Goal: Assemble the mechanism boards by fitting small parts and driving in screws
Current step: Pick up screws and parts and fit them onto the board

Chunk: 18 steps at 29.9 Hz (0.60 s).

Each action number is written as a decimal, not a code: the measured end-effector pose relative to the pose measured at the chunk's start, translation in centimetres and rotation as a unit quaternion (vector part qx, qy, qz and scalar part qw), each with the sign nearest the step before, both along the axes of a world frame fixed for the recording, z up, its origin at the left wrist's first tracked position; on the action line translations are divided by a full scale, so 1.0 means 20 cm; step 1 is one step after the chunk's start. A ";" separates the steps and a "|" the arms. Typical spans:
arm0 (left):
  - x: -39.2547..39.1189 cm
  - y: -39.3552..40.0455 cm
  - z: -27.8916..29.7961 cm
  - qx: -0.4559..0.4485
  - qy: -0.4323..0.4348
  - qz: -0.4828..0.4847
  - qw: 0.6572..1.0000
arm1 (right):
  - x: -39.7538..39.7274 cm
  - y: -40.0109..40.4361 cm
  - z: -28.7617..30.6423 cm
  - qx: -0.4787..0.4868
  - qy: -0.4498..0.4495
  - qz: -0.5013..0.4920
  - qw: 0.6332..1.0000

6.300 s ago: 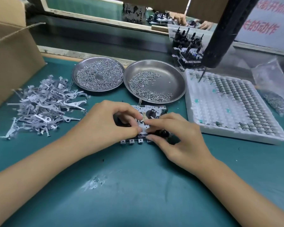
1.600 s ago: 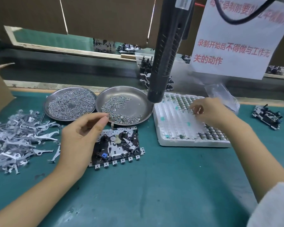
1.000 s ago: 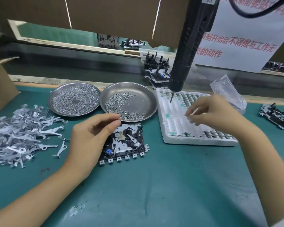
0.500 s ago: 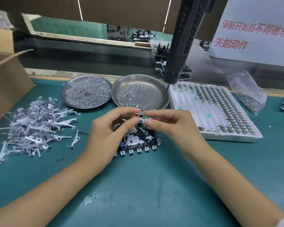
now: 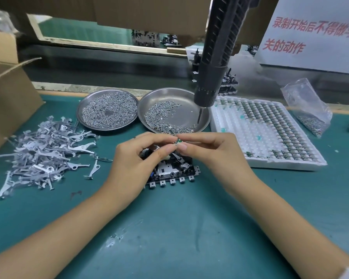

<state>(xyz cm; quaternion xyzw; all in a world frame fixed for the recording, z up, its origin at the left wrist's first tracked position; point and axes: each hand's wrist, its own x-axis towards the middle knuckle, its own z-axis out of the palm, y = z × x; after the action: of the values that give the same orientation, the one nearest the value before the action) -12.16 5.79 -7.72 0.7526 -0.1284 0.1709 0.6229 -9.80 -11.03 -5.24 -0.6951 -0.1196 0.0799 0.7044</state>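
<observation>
Fitting a small part above the mechanism board.

I have both hands meeting just over the mechanism board (image 5: 170, 170), which lies on the green mat near the right screw dish (image 5: 204, 101). My left hand (image 5: 136, 166) and right hand (image 5: 212, 152) pinch a tiny green-tipped part (image 5: 178, 141) between thumb and forefinger tips, other fingers curled loosely. I judge the step is seating this part; next I must lower it onto its spot, then reach for the hanging screwdriver (image 5: 210, 81) at the far side. Both wrists hover, forearms angled inward.
</observation>
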 end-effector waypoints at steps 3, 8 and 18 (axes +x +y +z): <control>0.00 0.00 0.00 0.016 -0.008 0.002 1.000 | -0.01 0.00 0.00 -0.021 -0.030 -0.009 0.999; 0.01 0.00 0.02 0.062 -0.063 0.033 0.996 | -0.02 0.02 -0.01 -0.070 -0.122 -0.018 0.990; 0.01 0.03 0.03 0.094 -0.066 0.029 0.993 | -0.03 0.02 -0.03 -0.114 -0.202 -0.014 0.973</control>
<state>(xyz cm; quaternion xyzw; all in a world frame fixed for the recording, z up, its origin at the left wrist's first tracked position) -11.94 6.44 -7.09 0.7984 -0.1627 0.2252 0.5343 -10.31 -10.54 -5.80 -0.7739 -0.2401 -0.0591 0.5830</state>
